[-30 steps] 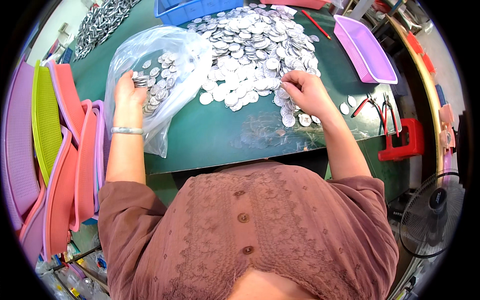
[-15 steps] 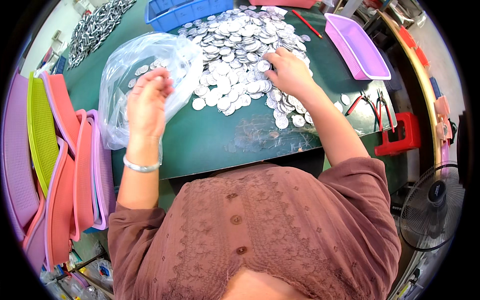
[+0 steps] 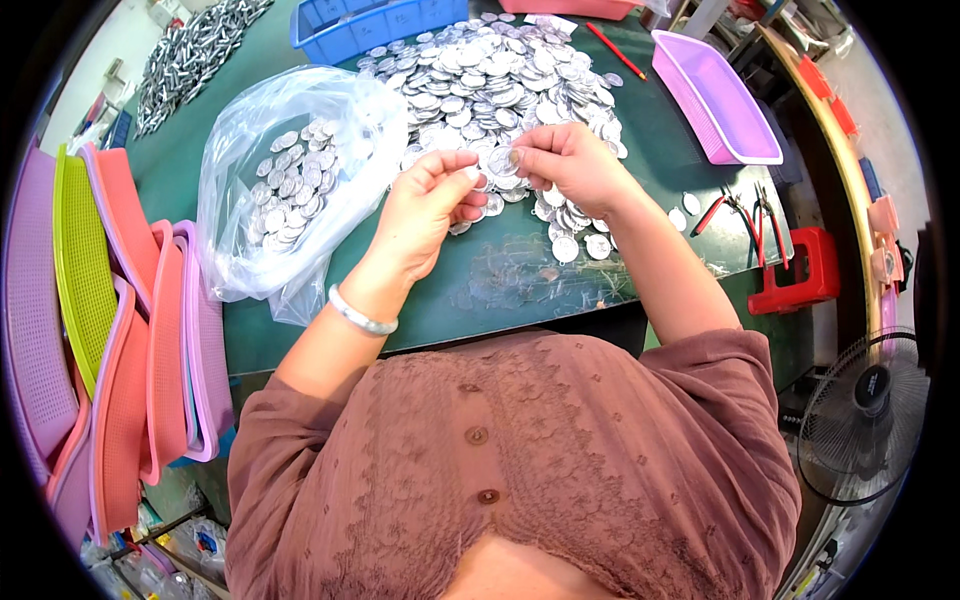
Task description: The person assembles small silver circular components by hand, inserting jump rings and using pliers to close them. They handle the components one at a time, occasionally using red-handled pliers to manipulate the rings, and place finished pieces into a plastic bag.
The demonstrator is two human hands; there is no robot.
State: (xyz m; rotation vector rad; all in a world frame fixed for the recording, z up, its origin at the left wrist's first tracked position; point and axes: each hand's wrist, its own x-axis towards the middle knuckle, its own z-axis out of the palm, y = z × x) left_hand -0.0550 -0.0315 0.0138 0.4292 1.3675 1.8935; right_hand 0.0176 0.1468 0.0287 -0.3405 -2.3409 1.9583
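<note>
Above the near side of a heap of round silver medals [image 3: 480,75], my two hands are close together. Between the thumb and fingers of my right hand [image 3: 580,170] is one silver medal [image 3: 502,162], its face turned up. My left hand [image 3: 420,208], with a bangle at the wrist, is closed in a pinch just left of that medal. Whatever its fingertips hold, if anything, is too small to make out. To the left, a clear plastic bag [image 3: 225,250] lies with its mouth spread and a loose layer of medals [image 3: 295,185] inside.
Beyond the heap stands a blue bin [image 3: 385,30], with a red pen [image 3: 617,52] and purple basket [image 3: 720,110] to its right. Pliers [image 3: 745,215] lie by the right edge, near a red clamp-like frame [image 3: 820,270]. Stacked baskets [image 3: 125,380] crowd the left side.
My left hand has moved right from over the bag to beside my right hand, uncovering the medals inside. My right hand has drawn nearer with a medal.
</note>
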